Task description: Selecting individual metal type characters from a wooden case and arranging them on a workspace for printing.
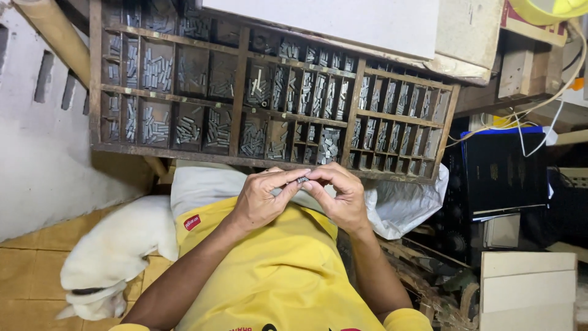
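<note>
— Just below the front rail of the wooden type case (184, 150), what are the hands doing?

— Both are pinched on one small grey metal sort (302, 179). The left hand (260, 199) and the right hand (340, 196) meet at their fingertips and hold it over the yellow shirt (275, 270), close to the chest.

— Which step is that, would you say?

— Checking or turning the piece, I judge; it sits in no compartment.

— How does it lie?

— Its long axis runs roughly left to right, from one hand to the other. Which end bears the face is too small to tell.

— And the next move?

— A firm one-handed grip, probably, freeing the other hand, with care not to drop so small a piece.

— Anything nearby?

— A white animal (116, 245) lies on the tiled floor (24, 270), at the person's left.
</note>
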